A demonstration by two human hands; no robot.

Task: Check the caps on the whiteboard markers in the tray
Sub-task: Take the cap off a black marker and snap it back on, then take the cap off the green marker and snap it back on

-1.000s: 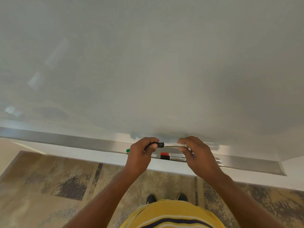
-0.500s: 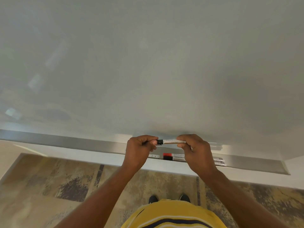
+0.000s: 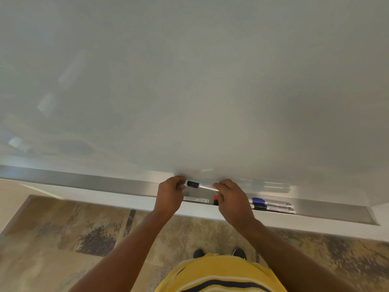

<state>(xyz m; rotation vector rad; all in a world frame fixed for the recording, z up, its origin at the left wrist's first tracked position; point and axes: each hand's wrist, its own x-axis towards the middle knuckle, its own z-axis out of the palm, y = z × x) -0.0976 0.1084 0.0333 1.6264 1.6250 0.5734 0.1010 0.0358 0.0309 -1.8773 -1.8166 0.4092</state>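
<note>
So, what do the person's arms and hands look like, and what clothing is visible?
Both forearms are bare, with no sleeves in view. The left hand and the right hand wear no gloves, and no rings or watch show. Lower down there is a yellow shirt with white and dark blue stripes and dark shoes.

Black-capped marker (image 3: 202,185) held level above tray (image 3: 117,183); other markers (image 3: 271,204) lie inside

Our two hands over the tray (image 3: 336,209) at the foot of the whiteboard (image 3: 189,81), a marker (image 3: 201,185) between them above it, one marker (image 3: 195,200) in the tray below, two more (image 3: 271,204) right of our right hand (image 3: 232,200), left hand (image 3: 169,196) left of all, floor (image 3: 63,239) beneath.
</note>
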